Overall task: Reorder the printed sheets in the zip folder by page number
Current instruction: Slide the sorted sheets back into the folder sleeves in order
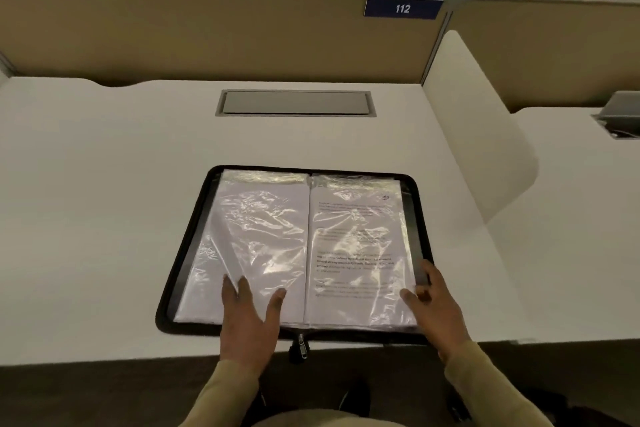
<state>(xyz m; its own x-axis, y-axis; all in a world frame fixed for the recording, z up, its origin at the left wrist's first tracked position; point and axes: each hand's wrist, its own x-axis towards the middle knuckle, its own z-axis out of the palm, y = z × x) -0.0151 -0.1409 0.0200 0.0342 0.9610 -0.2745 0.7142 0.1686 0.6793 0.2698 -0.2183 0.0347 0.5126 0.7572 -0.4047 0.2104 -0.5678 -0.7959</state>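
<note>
- White worktop [104,184] in a partitioned booth bears the zip folder [192,236], lying open near the front edge.
- Left hand [247,319] presses flat, fingers spread, on the blank left sleeve [256,229].
- Right hand [438,305] sits at the outer edge of the printed sheet [356,253], thumb on the plastic; whether its grip pinches that edge cannot be told.
- Zip pull [302,347] hangs over the worktop's front edge, between the wrists.
- Beyond: grey hatch [294,103], plate [402,8] reading "112".
</note>
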